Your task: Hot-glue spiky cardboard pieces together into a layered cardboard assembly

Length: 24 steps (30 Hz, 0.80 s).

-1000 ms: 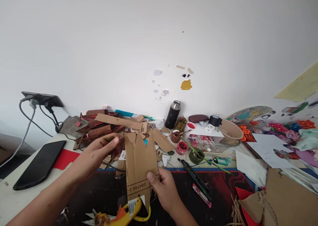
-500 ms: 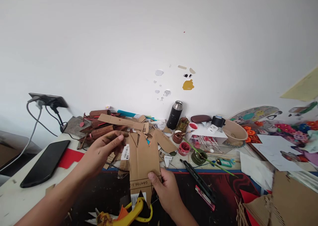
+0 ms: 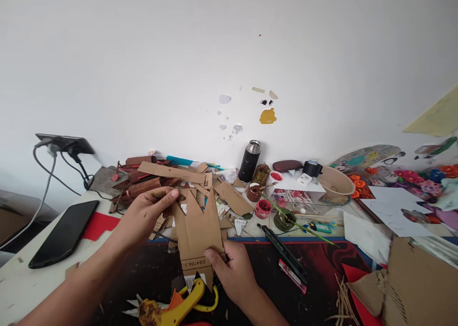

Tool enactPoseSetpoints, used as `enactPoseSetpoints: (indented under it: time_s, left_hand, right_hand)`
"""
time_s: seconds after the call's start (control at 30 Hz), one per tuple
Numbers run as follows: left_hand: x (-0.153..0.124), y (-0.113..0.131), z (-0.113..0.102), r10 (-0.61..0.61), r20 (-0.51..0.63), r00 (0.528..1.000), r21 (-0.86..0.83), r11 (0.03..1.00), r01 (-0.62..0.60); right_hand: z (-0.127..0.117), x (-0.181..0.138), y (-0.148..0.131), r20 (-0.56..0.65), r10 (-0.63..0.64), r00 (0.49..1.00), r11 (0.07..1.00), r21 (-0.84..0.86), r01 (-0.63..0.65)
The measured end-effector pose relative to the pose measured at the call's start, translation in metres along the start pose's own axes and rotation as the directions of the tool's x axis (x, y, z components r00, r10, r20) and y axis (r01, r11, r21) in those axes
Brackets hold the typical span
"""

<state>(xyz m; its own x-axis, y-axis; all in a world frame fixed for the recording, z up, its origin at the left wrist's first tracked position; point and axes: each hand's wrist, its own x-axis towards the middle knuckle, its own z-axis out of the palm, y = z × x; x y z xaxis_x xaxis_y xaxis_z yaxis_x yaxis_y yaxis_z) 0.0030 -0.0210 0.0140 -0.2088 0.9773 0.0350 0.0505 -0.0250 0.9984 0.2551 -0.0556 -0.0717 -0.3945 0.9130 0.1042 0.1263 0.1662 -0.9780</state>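
Note:
A brown cardboard piece (image 3: 198,233) with pointed, zigzag-cut ends stands upright in front of me, with printed lettering and a barcode near its bottom. My right hand (image 3: 234,271) grips its lower right edge, thumb on the front face and fingers behind. At the upper left point of the cardboard, my left hand (image 3: 152,214) is pinched closed on the tip; its fingertips look stained dark. Just below the piece lie yellow-handled scissors (image 3: 189,307), their blades pointing left, partly overlapped by the cardboard's lower points.
Cardboard scraps (image 3: 232,199) and brown-painted pieces (image 3: 143,178) heap at the back. Behind stand a black flask (image 3: 249,163) and open paint jars (image 3: 263,209). A dark utility knife (image 3: 284,252) lies to the right, a black phone (image 3: 64,235) to the left. More cardboard (image 3: 418,283) sits far right.
The cardboard piece has shifted left and tilted a little, its top meeting my left fingertips. My right hand moved left with it. The whole view has shifted slightly.

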Motion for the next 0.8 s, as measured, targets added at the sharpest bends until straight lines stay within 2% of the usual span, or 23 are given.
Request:
enactPoseSetpoints:
  time_s: [0.17,0.3,0.4,0.57,0.67,0.8]
  left_hand:
    - [0.007,0.004,-0.003,-0.047,-0.076,0.996,-0.145,0.989,0.036]
    - [0.009,0.009,-0.004,-0.050,-0.123,0.991,-0.261,0.965,0.016]
    - [0.005,0.007,-0.008,-0.046,-0.068,0.997,-0.210,0.977,0.030]
    - [-0.004,0.004,-0.012,-0.004,0.113,0.994,-0.025,1.000,0.007]
    - [-0.005,0.006,-0.010,-0.003,0.093,0.996,0.030,1.000,0.001]
    - [-0.004,0.008,-0.007,-0.014,0.026,1.000,-0.009,1.000,0.015]
  right_hand:
    - [0.001,0.000,-0.001,0.003,0.015,1.000,1.000,0.025,-0.015]
    - [0.001,-0.001,-0.001,0.000,0.008,1.000,0.999,0.036,-0.008]
    - [-0.001,-0.001,0.000,-0.021,0.018,1.000,0.998,0.053,-0.017]
    - [-0.001,0.000,0.002,-0.028,0.033,0.999,0.998,0.056,-0.032]
    - [0.000,-0.001,0.002,-0.016,0.016,1.000,0.999,0.036,-0.015]
    - [0.001,-0.001,0.002,-0.011,0.008,1.000,0.999,0.033,-0.007]
